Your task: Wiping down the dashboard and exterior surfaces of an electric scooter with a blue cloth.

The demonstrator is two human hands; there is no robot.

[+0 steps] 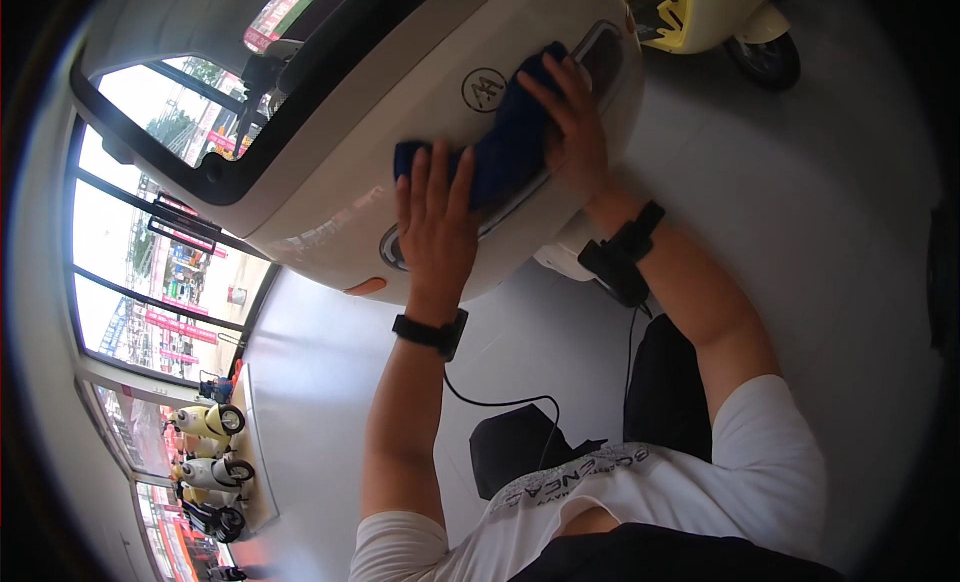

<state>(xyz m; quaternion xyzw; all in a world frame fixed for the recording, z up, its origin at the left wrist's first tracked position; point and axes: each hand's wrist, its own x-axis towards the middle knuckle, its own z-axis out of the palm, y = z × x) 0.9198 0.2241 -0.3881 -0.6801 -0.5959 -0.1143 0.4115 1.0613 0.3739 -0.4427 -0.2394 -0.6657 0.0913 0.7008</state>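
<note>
A dark blue cloth (503,150) lies stretched across the front of a white, rounded vehicle (340,207), just below a round black-and-white badge (484,90). My left hand (437,222) rests flat on the cloth's left end, fingers spread. The other end is under my right hand (578,132), whose fingers are stretched over it and apart. Part of a long trim strip with oval ends (395,248) is covered by the cloth and my hands. Each wrist wears a black strap with a small device; a cable hangs from the left one (455,334).
The vehicle's dark-framed windscreen (200,112) rises at upper left. A pale yellow scooter (720,22) stands at upper right on the grey floor (790,202). Several scooters (210,472) line a platform at lower left, near large windows (110,252). A cable runs down by my legs.
</note>
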